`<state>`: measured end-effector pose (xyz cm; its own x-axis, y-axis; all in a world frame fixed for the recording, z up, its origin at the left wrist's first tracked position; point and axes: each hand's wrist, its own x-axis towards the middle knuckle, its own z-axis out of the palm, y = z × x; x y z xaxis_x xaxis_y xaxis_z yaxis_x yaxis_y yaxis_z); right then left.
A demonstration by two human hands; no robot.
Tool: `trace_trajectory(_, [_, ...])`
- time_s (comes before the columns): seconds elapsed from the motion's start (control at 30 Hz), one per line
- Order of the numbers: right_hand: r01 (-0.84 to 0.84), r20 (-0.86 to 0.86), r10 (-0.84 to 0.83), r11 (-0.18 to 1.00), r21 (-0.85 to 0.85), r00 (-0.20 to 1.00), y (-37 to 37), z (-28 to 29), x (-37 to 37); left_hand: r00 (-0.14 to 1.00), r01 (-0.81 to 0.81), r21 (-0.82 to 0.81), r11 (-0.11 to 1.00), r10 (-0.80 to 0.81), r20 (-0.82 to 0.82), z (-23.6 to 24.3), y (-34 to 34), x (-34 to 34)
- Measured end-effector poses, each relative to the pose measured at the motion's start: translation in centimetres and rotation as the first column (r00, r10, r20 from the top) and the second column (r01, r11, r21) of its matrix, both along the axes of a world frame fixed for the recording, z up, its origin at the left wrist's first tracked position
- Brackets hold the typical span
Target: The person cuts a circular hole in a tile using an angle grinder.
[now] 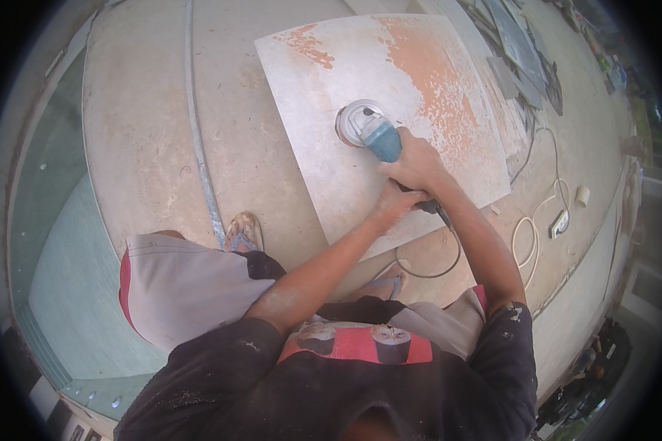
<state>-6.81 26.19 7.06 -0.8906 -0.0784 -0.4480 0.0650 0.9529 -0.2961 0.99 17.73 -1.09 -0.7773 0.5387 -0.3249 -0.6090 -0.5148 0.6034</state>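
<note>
Both of my hands are closed round a teal angle grinder [382, 138] with a silver head and guard. My right hand [419, 160] wraps the body just behind the head. Behind it, my left hand [397, 203] grips the dark rear end, where the cord comes out. The grinder's disc rests on or just over a large pale panel [309, 125] lying on the floor; the disc is mostly hidden under the guard. Patches of orange-brown coating [426, 59] show along the panel's far and right parts, while the rest looks whitish.
A black cord [457, 253] loops from the grinder near my sandalled foot [390, 283]. To the right lie a white extension cable [518, 239], a power socket block [559, 224] and a small cream cup-like object [582, 195]. Scrap sheets [518, 59] are piled at far right. A pale strip [198, 132] crosses the floor.
</note>
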Motion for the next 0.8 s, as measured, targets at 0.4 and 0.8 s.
trace_trajectory(0.4, [-0.022, 0.037, 0.021, 1.0, 0.01, 0.999, -0.3, -0.1, -0.4, 0.999, -0.029, -0.043, 0.999, 0.03, 0.012, 0.5, -0.3, 0.1])
trace_trajectory(0.8, [-0.003, 0.08, 0.001, 1.0, 0.027, 0.997, -0.9, 0.2, -0.5, 1.0, 0.017, -0.056, 0.998, -0.017, 0.009, -0.5, -0.4, 0.0])
